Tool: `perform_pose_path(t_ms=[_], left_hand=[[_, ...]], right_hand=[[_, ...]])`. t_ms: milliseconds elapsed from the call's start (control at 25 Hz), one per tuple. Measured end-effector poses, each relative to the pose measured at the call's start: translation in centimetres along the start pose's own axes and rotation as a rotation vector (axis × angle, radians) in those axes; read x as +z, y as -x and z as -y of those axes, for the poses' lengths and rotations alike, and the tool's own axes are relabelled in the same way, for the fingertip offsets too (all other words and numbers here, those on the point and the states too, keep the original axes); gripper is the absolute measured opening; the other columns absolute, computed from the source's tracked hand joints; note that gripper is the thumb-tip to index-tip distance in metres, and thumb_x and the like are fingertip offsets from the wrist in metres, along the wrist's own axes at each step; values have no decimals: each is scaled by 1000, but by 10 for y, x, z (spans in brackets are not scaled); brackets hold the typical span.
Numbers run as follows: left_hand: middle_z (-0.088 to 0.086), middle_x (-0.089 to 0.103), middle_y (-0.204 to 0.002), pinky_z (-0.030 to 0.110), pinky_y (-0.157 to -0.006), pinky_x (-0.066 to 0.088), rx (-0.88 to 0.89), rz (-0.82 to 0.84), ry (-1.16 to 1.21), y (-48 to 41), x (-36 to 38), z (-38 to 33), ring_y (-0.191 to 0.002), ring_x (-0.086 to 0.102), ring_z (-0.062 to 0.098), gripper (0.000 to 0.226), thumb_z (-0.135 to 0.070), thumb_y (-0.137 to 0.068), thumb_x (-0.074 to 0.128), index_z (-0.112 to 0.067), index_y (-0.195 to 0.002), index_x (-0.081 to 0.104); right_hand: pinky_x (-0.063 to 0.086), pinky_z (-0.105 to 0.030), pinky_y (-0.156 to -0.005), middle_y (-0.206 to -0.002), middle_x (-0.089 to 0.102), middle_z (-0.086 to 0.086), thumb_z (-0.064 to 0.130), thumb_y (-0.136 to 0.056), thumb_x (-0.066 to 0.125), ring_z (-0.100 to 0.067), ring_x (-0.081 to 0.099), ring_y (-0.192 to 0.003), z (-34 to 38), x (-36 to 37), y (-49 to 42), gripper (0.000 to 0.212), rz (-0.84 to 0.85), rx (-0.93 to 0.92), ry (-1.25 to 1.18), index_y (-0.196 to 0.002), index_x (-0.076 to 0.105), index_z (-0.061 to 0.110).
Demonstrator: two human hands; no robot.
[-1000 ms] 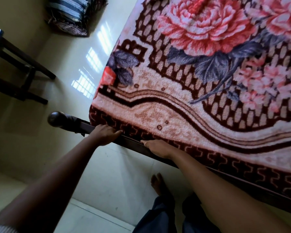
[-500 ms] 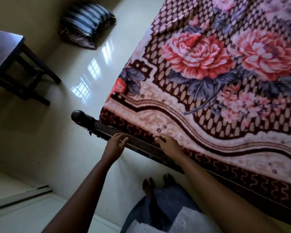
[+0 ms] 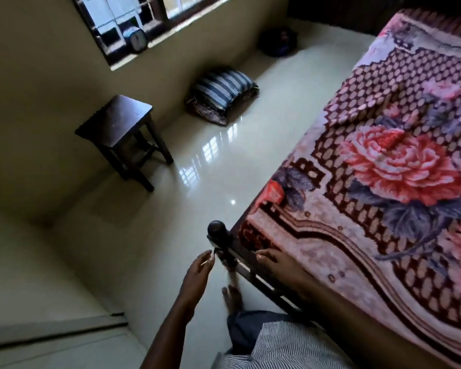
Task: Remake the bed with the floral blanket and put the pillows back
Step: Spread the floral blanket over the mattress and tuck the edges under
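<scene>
The floral blanket (image 3: 383, 166), with red roses on a brown checked ground, lies spread over the bed and reaches the dark footboard rail (image 3: 253, 272). My left hand (image 3: 197, 270) hovers off the rail just below the round bedpost knob (image 3: 216, 228), fingers straight and holding nothing. My right hand (image 3: 280, 263) lies flat on the blanket's edge at the rail. A striped pillow (image 3: 224, 89) sits on the floor by the wall under the window. A darker cushion (image 3: 277, 41) lies on the floor further back.
A dark wooden stool (image 3: 123, 126) stands against the left wall. The glossy tiled floor (image 3: 197, 182) runs between stool, pillow and bed. A small clock (image 3: 136, 39) sits on the window sill. My bare foot (image 3: 232, 296) is beside the footboard.
My left hand has let go of the footboard rail and drawn back. The view has lifted, bringing the stool, window and pillows into sight. My right hand stays at the blanket's edge.
</scene>
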State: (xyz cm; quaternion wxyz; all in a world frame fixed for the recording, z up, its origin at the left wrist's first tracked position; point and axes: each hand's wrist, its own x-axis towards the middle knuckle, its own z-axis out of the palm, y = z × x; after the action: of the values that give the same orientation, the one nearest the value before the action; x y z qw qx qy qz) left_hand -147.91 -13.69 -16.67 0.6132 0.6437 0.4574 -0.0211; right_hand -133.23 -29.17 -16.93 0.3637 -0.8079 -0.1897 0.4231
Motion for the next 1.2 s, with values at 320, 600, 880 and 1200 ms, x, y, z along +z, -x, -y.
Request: perform_pose_path(t_ms=[320,600,880,1200], left_hand=[[2,40,-146,31,-105,30,-161,-273,142,-44,-180,8,-132,38,18,46,-38,-98,39,-19,-140,40],[2,35,-149,35,-110,26,-214,-267,212,-139,-275,8,-136,34,20,50,-40,-99,34,-16,-143,34],[4,40,-145,28,-102,31,-23,132,-103,-314,-312,-90,-131,39,19,44,-33,-98,43,-15,-139,42],[5,41,-144,27,-104,30,303,649,-528,-399,-127,-231,-132,39,18,52,-40,-95,48,-17,-141,38]], right_hand=[[42,-16,-81,-117,59,9,38,-94,51,-3,54,-102,161,118,-116,35,440,-163,164,-126,55,25],[44,-25,-90,-118,58,7,39,-95,49,-9,53,-109,227,168,-221,34,341,-28,70,-124,56,23],[43,-25,-86,-119,59,4,36,-94,51,-9,52,-104,229,105,-268,29,-197,205,-156,-119,58,23],[43,-22,-82,-113,61,-14,15,-96,50,-27,55,-113,154,-14,-246,30,-848,422,-480,-120,58,0]])
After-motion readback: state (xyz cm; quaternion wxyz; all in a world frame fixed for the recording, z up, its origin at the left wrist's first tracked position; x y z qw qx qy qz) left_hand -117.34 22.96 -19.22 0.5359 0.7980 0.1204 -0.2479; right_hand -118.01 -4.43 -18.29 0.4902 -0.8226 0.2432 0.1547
